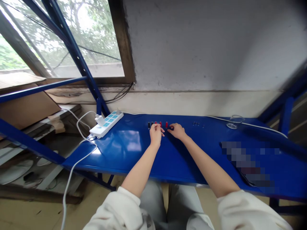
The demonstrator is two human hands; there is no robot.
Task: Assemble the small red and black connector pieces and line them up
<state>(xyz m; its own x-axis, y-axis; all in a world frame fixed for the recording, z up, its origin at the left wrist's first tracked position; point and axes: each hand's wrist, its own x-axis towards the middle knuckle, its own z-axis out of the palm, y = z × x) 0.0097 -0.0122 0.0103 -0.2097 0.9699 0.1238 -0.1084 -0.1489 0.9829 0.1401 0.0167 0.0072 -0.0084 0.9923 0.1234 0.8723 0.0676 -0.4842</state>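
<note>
Little red pieces (166,124) and black pieces (149,125) sit in rough row toward back of blue table (124,156), near wall. Left hand (155,133) right up at row, fingers bunched, can't tell if they're pinching anything. Right hand (177,130) just beside rightmost red one, fingers curled, grip too small to make out. Tiny metal bits (196,123) farther right, white power strip (102,129) off left.

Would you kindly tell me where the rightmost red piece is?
In the head view, the rightmost red piece is on the blue table toward its far edge, between the left hand and the right hand, beside the latter.
</note>
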